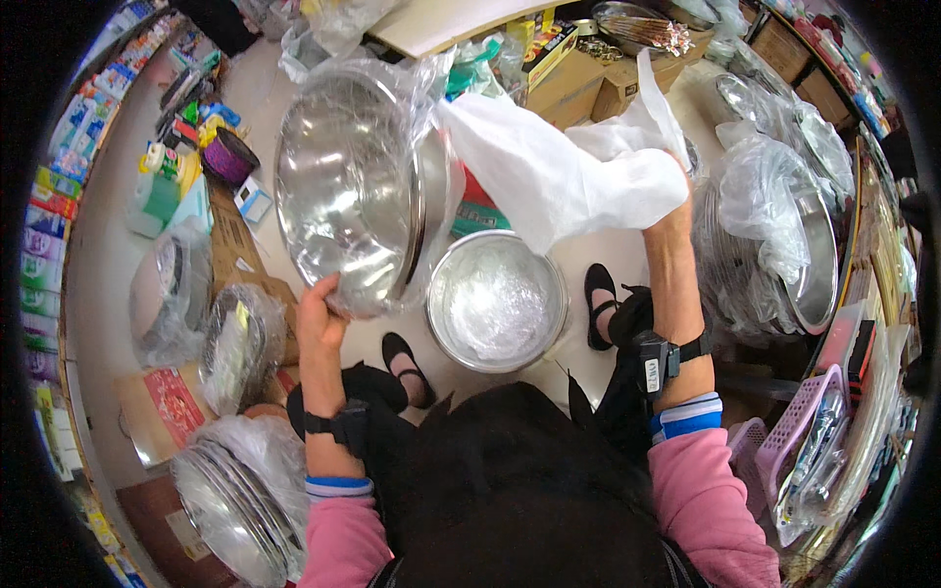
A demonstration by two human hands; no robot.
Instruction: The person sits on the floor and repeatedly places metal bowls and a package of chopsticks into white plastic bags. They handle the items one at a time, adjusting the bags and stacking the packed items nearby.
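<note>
My left hand (323, 320) grips the lower rim of a large shiny metal basin (345, 184), tilted up on its side in clear plastic film. Another metal rim shows close behind it. At the right, my right hand (673, 209) is mostly covered by a white sheet of cloth or paper (559, 169) that it holds; the fingers are hidden. The sheet spreads left towards the basin. On the floor between my feet stands a round metal pot (500, 301), with crinkled clear plastic inside it.
Plastic-wrapped stacks of metal basins (812, 257) stand at the right, with more metal lids or plates (228, 507) at lower left. A purple basket (801, 434) sits at lower right. Cardboard boxes (566, 84) lie ahead. Shelves of packaged goods (48, 257) line the left.
</note>
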